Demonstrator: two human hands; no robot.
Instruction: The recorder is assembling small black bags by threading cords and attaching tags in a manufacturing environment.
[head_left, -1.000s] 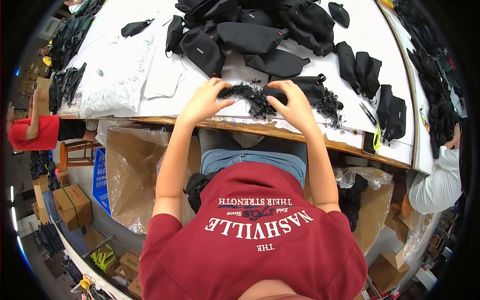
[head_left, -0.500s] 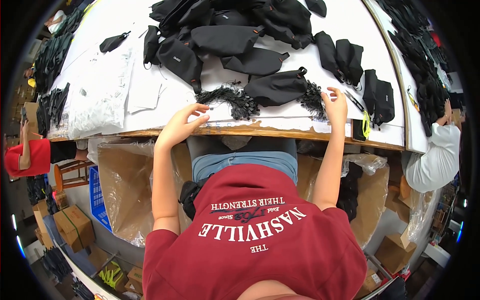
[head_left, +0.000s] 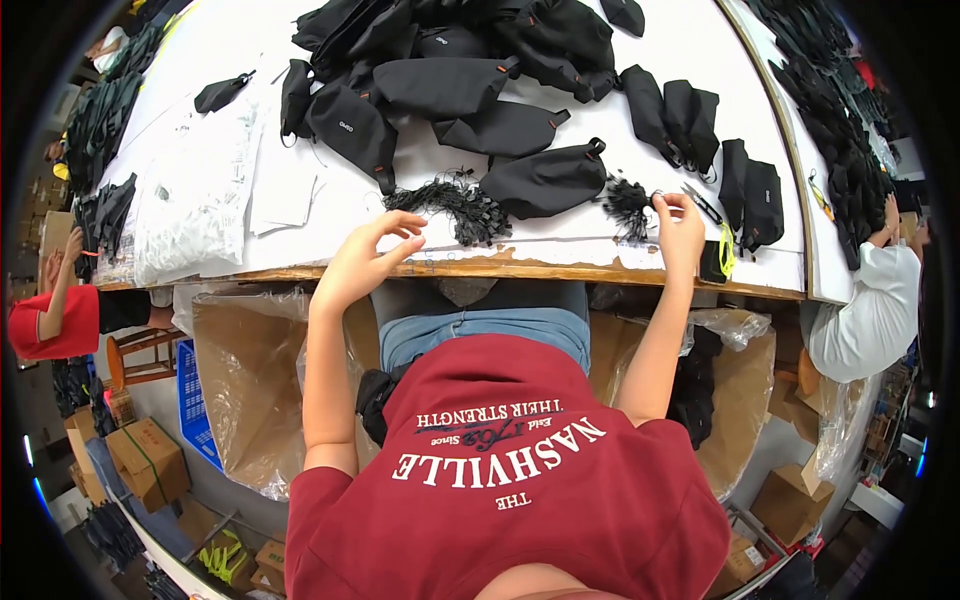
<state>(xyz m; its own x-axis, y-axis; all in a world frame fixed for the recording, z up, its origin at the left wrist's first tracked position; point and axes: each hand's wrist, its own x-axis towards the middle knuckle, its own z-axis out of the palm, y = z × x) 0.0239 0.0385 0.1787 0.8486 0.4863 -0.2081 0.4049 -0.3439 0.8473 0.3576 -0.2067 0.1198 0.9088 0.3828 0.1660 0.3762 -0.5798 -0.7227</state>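
Observation:
My left hand (head_left: 365,262) hovers over the table's near edge with its fingers apart, holding nothing. Just beyond it lies a tangled heap of thin black cords (head_left: 460,210). My right hand (head_left: 682,232) pinches the edge of a smaller bunch of black cords (head_left: 627,208), thumb and forefinger together. Between the two bunches rests a black zip pouch (head_left: 545,180) with a small loop at one end. More black pouches (head_left: 440,85) are piled behind it.
Right of my right hand lie snips (head_left: 703,205), a yellow-green band (head_left: 727,252) and two pouches (head_left: 763,205). A clear plastic bag of small white pieces (head_left: 190,205) lies left. Plastic-lined cartons (head_left: 250,390) stand below the table edge (head_left: 540,270). Co-workers sit at both sides.
My right hand's fingers have closed on the small cord bunch, which has shifted right, away from the pouch. My left hand has moved little.

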